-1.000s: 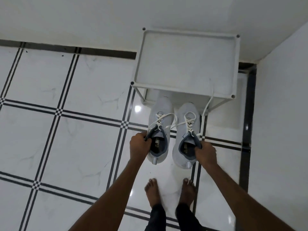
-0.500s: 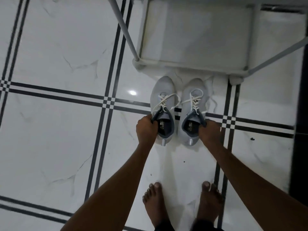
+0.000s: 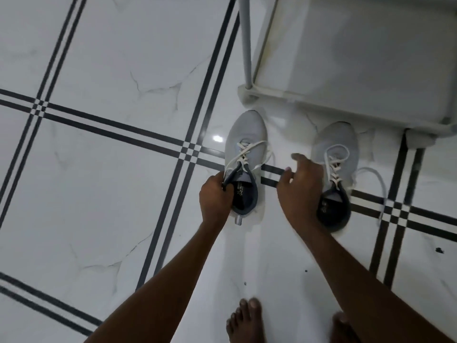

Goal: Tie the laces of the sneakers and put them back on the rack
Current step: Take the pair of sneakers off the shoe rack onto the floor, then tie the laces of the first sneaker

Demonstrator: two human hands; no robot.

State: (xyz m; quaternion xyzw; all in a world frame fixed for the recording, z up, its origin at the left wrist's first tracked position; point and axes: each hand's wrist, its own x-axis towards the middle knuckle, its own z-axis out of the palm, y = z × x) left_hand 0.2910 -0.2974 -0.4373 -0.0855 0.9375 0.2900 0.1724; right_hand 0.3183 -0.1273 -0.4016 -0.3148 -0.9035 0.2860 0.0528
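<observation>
Two light grey sneakers with loose white laces stand on the white tiled floor in front of the rack. My left hand grips the collar of the left sneaker at its left side. The right sneaker stands apart to the right, its lace trailing on the floor. My right hand hovers between the two shoes with fingers spread, holding nothing, and it covers the right shoe's left side. The white rack is at the top right, its lowest shelf just beyond the toes.
A rack leg rises at the top centre and a rack foot sits right of the right sneaker. My bare feet stand at the bottom edge. Black double lines cross the floor tiles.
My right hand has let go of the right sneaker and moved left with its fingers spread. The two shoes now stand further apart. The view has come closer to the floor.
</observation>
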